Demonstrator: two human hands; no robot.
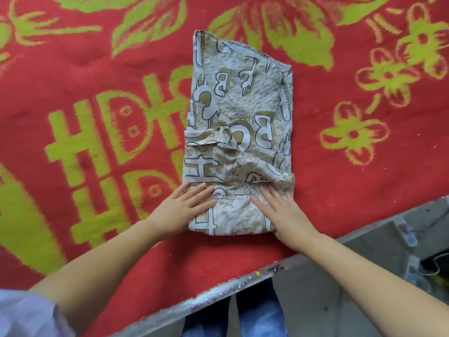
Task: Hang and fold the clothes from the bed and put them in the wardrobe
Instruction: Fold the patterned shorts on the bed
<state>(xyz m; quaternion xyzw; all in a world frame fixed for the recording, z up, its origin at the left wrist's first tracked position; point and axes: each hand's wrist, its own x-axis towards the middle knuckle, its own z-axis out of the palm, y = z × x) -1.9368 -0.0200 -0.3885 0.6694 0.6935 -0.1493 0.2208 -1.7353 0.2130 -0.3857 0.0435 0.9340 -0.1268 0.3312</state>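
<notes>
I have my left hand (184, 207) and right hand (281, 215) flat, fingers straight, pressing the half-folded garment (238, 132) stretching ahead of them; final folds and wardrobe remain.

A red blanket (97, 69) with green flowers and letters covers the bed; grey floor (328, 300) shows past its paint-flecked edge (218, 287).

Folded printed garment (239, 132) on red blanket (97, 69), left hand (187, 205) & right hand (281, 215) flat on it
</notes>
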